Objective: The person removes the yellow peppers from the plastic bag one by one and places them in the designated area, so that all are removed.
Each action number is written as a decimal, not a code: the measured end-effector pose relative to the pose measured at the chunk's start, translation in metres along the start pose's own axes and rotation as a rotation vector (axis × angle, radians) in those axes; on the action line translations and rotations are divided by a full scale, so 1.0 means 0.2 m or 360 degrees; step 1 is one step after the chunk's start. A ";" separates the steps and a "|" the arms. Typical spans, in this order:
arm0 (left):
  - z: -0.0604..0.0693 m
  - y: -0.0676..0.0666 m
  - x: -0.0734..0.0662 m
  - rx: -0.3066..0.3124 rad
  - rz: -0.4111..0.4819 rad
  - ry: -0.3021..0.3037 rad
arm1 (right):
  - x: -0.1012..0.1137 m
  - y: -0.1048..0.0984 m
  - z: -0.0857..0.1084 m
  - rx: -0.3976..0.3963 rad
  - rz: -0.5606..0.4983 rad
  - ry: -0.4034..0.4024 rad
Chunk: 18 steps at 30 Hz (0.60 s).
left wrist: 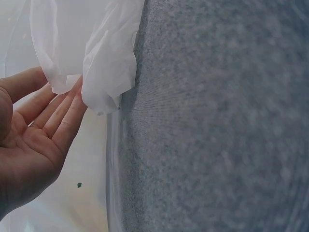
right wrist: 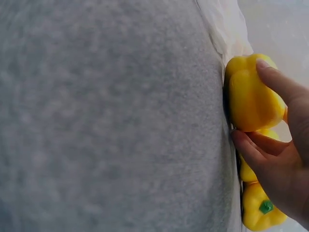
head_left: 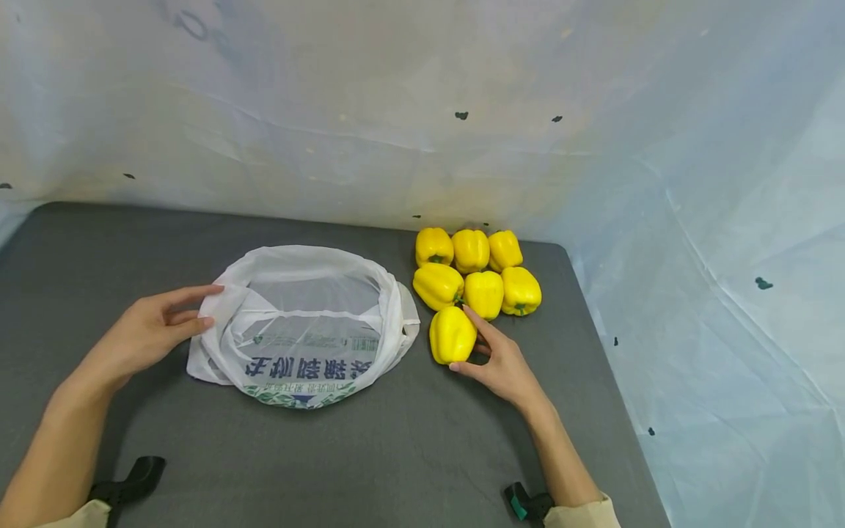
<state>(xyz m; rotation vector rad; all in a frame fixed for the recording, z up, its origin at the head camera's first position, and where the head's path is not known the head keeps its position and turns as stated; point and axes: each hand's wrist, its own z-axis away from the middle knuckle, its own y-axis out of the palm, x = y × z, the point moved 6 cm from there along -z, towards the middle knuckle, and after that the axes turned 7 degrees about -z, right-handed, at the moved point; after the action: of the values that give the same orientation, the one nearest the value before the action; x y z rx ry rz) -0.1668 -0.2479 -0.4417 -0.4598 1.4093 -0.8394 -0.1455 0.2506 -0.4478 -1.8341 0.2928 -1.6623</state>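
A white plastic bag (head_left: 396, 312) with printed lettering lies mouth up on the grey table, its rim spread wide. At its left side my left hand (head_left: 155, 323) pinches the rim between thumb and fingers; the left wrist view shows the bag's edge (left wrist: 108, 72) hanging over the fingertips. My right hand (head_left: 498, 363) holds a yellow bell pepper (head_left: 452, 335), thumb on the near side and fingers on the far side. In the right wrist view this pepper (right wrist: 251, 96) appears at or close to the table surface. It sits in front of the other peppers.
Behind the held pepper, several yellow bell peppers (head_left: 484, 293) stand close together in two rows near the table's back right corner. Pale plastic sheeting (head_left: 396, 110) with small dark holes rises behind and to the right of the grey table (head_left: 370, 469).
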 end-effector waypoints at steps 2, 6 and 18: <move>0.00 0.00 0.00 -0.0007 -0.0004 0.0002 | 0.00 0.00 0.00 -0.0011 0.0004 0.0003; 0.00 -0.01 0.00 -0.0010 0.0010 0.0011 | -0.01 0.01 0.01 -0.0015 -0.0004 0.0011; 0.01 0.00 0.00 -0.0031 0.0022 0.0017 | -0.02 0.00 0.02 0.0025 -0.0149 -0.0028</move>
<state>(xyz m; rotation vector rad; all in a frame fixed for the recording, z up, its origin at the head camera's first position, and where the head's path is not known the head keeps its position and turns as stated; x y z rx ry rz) -0.1640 -0.2488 -0.4413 -0.4603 1.4301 -0.8186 -0.1417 0.2539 -0.4506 -1.8756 0.1880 -1.7054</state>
